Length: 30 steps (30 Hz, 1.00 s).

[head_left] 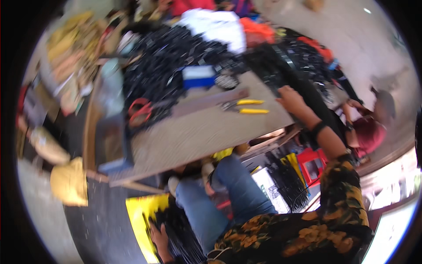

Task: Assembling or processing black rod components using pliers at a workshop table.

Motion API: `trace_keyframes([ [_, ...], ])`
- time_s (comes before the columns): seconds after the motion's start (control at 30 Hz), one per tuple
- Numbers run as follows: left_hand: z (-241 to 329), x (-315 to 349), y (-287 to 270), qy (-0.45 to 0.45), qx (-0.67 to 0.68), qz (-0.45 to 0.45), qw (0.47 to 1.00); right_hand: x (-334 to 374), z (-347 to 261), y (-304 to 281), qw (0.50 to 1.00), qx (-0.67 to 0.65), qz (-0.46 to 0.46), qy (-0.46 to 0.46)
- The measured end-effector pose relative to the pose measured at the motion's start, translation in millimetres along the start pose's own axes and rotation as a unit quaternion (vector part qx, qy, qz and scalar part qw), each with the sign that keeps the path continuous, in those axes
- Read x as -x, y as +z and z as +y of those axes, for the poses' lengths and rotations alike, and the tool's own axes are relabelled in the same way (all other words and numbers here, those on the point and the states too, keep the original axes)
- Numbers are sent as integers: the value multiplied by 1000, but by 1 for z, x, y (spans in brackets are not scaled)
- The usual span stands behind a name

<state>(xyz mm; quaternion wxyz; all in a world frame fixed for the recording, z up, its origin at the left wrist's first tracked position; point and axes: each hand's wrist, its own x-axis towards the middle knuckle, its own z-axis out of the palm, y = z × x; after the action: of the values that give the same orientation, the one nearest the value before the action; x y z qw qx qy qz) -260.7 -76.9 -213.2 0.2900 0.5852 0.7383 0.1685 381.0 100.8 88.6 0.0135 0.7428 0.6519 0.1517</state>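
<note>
My right hand (292,101) is above the right edge of the wooden table (206,125). Its fingers look curled in, and blur hides whether anything is in them. Down beside my left thigh, my left hand (159,240) has its fingers apart, against a bundle of thin black strips (178,229) on a yellow sheet (140,220). Yellow-handled cutting pliers (246,107) lie on the table near my right hand. Left of them are a flat brownish bar (206,102) and red-handled scissors (140,112).
A large heap of black pieces (162,57) covers the table's far side, with a blue and white box (198,77) against it. A grey-blue bin (112,143) stands at the left. More black strips (285,180) lie right of my legs. A person in red (369,134) sits at the right.
</note>
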Motion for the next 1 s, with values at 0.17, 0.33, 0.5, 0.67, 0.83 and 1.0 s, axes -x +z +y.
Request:
trace_keyframes([
  [0.17, 120, -38, -33, 117, 60, -10, 991, -7, 35, 20, 985, 39, -44, 163],
  [0.33, 230, -20, -74, 237, 142, -1, 961, -30, 18, 44, 986, 40, -36, 157],
  [0.5, 261, -3, -61, 363, 170, -60, 914, -40, 11, 10, 975, -10, -146, 167],
  [0.67, 275, 9, -53, 377, 139, -115, 909, -50, 55, 20, 941, -164, -95, 281],
  [0.83, 282, 11, -48, 368, 139, -135, 909, -49, 90, 8, 961, -73, -8, 267],
  [1.0, 291, 14, -43, 372, 118, -143, 909, -48, 74, -1, 966, -82, -50, 239],
])
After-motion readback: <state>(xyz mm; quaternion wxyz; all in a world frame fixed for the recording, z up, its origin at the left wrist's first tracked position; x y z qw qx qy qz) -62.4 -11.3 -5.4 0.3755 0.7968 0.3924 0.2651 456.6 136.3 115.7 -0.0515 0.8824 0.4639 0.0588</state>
